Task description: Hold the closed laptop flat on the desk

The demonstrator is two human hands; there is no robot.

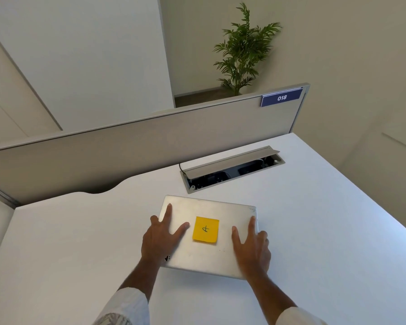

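- The left hand lies flat on the left part of the closed laptop, fingers spread and straight; its outer fingers seem to hang over the lid's left edge.
- The right hand rests on the right part of the lid, index finger and thumb stretched out; the other fingers seem to curl round the right edge, though blur makes this uncertain.
- The laptop lies near the middle of the worktop, a little askew, with its near edge just past the wrists.
- A yellow sticky note sits on the lid between the 2 hands, touched by neither.
- To handle the laptop well, I judge even pressure from both hands keeps it from twisting, and palms clear of the note keep it stuck.
- Beyond the laptop, well apart, a cable box stands with its flap up; pushing that way would meet it.
- Behind runs a partition with a sign reading 018, then a plant.
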